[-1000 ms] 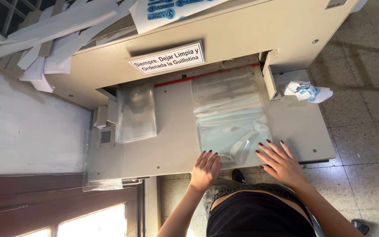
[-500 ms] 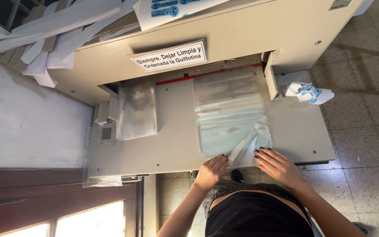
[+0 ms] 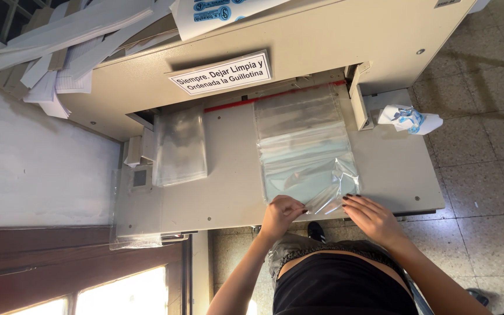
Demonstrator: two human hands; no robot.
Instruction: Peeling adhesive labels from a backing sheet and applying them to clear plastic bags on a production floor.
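L hand (image 3: 281, 213) sits at the near edge of the guillotine table (image 3: 228, 192), fingers curled together, tips pinching the near edge of the clear plastic sheets (image 3: 304, 146). R hand (image 3: 371, 219) is just right of it, fingers together and bent, tips on the lifted near-right corner of the same sheets; corner is curled up off the table between the two sets of fingertips. Rest of the stack lies flat beyond the fingers, far end reaching the red cut line (image 3: 275, 96) under the machine housing (image 3: 298, 41). Well left of L fingers: second stack of clear sheets (image 3: 179, 146), untouched. Right of R fingers, past the side guide (image 3: 358, 96): crumpled white-blue wrapper (image 3: 409, 119) on the table wing. Loose paper strips (image 3: 65, 41) piled on top of housing, far left. Nothing between the fingers and the sheets; white sign (image 3: 221, 74) on the housing front.
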